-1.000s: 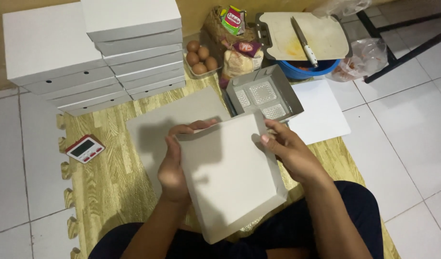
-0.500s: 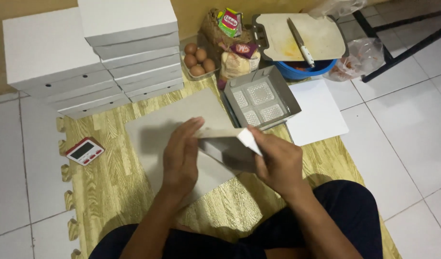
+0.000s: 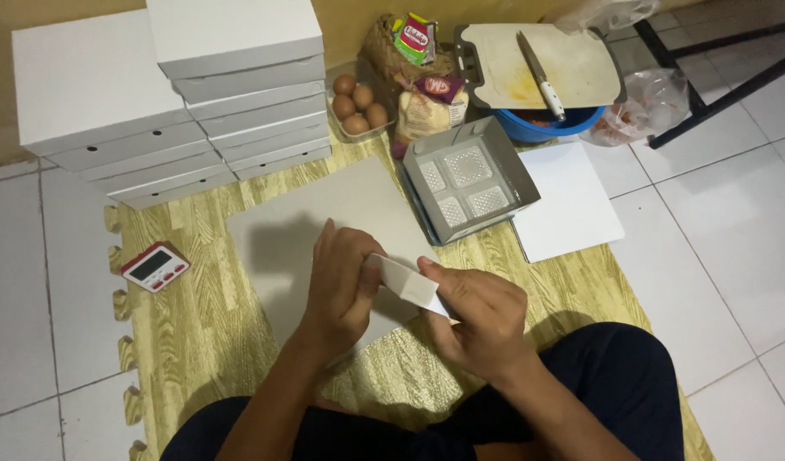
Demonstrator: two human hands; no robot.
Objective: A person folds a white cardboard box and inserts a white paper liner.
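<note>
- Left hand (image 3: 345,286) and right hand (image 3: 478,316) pinch a folded white cardboard piece (image 3: 407,284) between them.
- Flat grey sheet (image 3: 324,218) lies beneath on the wood-patterned mat (image 3: 196,316).
- Stacked white boxes (image 3: 170,94) stand behind.

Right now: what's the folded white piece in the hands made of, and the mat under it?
Folded white piece: looks like thin paperboard, matte white outside, greyer inside; it holds crisp creases between the left hand and right hand. Mat: probably foam tile with a printed yellow wood grain; the interlocking toothed edge suggests it.
</note>
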